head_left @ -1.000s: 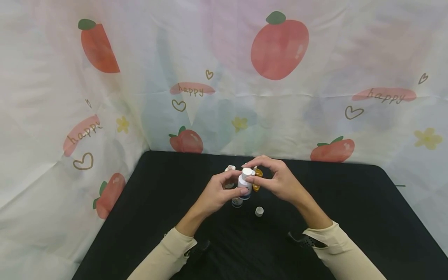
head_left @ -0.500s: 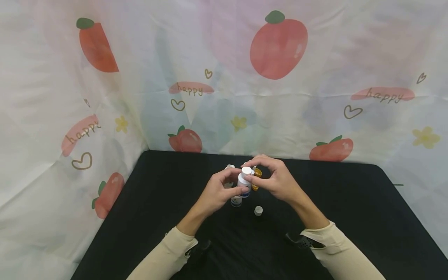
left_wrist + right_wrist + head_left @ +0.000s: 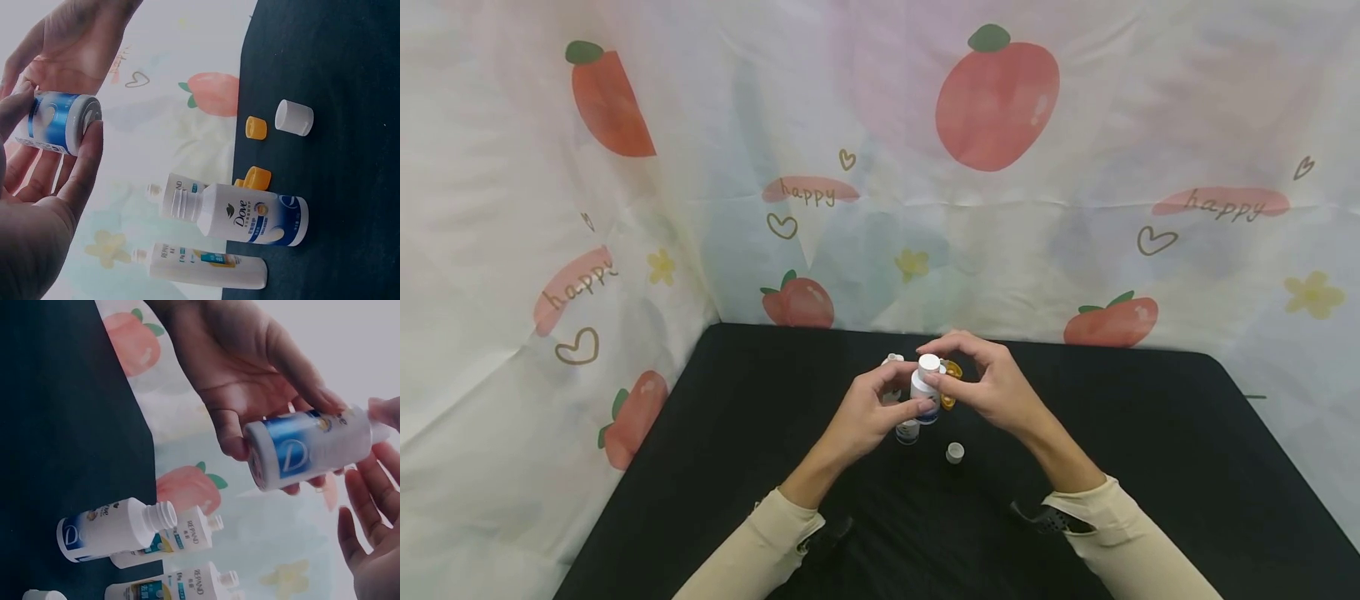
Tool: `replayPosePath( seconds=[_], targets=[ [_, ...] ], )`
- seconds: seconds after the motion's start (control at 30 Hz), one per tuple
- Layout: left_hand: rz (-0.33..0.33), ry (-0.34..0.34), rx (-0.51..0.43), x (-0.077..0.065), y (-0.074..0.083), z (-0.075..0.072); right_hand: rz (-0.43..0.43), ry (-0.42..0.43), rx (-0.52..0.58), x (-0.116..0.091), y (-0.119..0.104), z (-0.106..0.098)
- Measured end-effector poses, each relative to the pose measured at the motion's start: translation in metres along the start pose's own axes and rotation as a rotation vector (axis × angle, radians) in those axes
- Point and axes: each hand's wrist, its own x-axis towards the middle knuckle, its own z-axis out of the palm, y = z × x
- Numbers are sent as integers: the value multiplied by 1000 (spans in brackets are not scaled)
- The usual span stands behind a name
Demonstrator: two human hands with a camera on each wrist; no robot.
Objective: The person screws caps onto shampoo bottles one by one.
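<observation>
A white and blue Dove bottle is held up above the table. My left hand grips its body between thumb and fingers; in the right wrist view those fingers wrap around the label. At the white cap on top, my right hand pinches with thumb and fingers. Seen from the left wrist, the held bottle shows its base, and the cap is hidden behind the hand. Below the hands, a second Dove bottle stands upright with its threaded neck uncapped.
A loose white cap lies on the black table, in front of the bottles. Two white REPAND bottles stand near the Dove one, one of them off to the side. Orange pieces are behind. A printed cloth hangs beyond the table.
Both hands stay almost in place around the held bottle, whose cap end sits slightly higher than a second ago. Things on the table have not moved.
</observation>
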Motion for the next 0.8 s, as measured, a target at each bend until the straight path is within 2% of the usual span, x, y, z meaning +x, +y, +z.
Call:
replayPosePath(
  seconds=[0.33,0.57,0.67,0.8],
  targets=[
    [31,-25,-70,-1,1,-1,-24,-7,0,-2,0,-3],
    [25,-13,-47,-1,2,0,-97,36,-19,1,-18,3],
    [45,10,-26,0,2,0,-129,68,-26,2,-28,6],
    [74,29,20,1,3,-1,-147,98,-27,3,-30,8]
  ],
)
